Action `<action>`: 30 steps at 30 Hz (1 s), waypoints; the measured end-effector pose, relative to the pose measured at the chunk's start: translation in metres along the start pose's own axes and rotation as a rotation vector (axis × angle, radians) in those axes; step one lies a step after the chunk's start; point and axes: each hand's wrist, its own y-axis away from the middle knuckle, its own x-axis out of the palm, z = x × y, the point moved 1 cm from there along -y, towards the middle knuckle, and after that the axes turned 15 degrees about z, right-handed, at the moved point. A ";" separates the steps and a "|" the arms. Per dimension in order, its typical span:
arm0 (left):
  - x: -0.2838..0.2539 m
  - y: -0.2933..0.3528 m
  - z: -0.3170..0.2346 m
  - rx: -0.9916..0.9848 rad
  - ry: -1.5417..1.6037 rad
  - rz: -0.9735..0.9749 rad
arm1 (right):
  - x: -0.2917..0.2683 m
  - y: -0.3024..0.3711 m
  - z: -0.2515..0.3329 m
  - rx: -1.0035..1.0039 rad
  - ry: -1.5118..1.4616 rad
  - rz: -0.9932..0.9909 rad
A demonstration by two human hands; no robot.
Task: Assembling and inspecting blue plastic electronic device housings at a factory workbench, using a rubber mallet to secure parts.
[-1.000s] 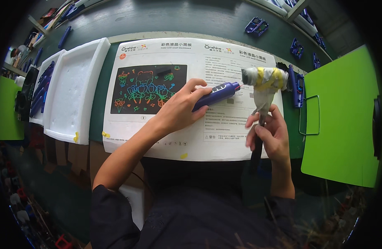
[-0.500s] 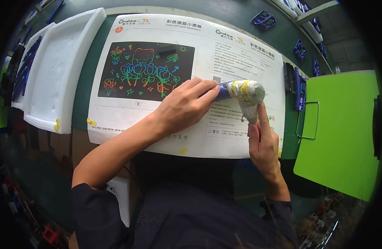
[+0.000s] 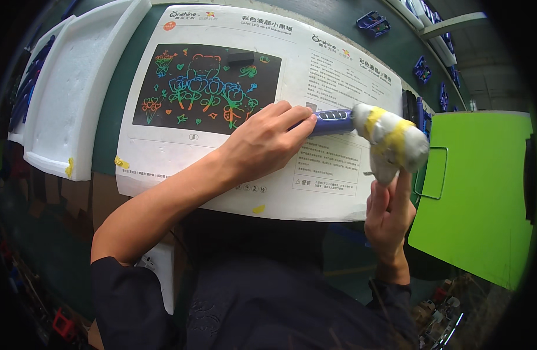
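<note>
Two bare hands in head view. Left hand (image 3: 268, 133) curled closed around near end of blue casing (image 3: 335, 122), held over white printed sheet (image 3: 332, 204), right of sheet's dark drawing panel (image 3: 204, 87). Right hand (image 3: 390, 220) wrapped on mallet (image 3: 391, 139) just below tape-wrapped head, index finger pointing up along it; mallet head overlaps casing's far end, contact cannot be told. White foam tray (image 3: 59, 122) left of sheet; bright green board (image 3: 478, 186) at right.
</note>
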 end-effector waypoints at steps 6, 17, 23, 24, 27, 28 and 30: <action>0.001 -0.002 0.000 0.021 0.008 -0.002 | 0.027 -0.008 -0.009 -0.075 0.168 0.103; -0.005 -0.002 -0.001 0.017 0.035 -0.011 | -0.001 0.002 -0.007 0.062 0.016 0.002; -0.010 -0.009 -0.002 -0.075 0.095 -0.012 | -0.004 0.004 -0.015 0.458 -0.764 -0.062; -0.010 -0.009 -0.003 -0.062 0.091 -0.007 | -0.003 0.002 -0.018 0.459 -0.766 -0.077; -0.017 -0.010 0.001 -0.175 0.287 -0.047 | 0.000 0.000 -0.035 0.548 -1.046 -0.074; -0.018 -0.010 0.002 -0.163 0.271 -0.043 | 0.005 -0.001 -0.041 0.534 -1.053 -0.089; -0.019 -0.010 0.007 -0.298 0.568 -0.110 | 0.015 -0.005 -0.052 0.598 -1.113 -0.117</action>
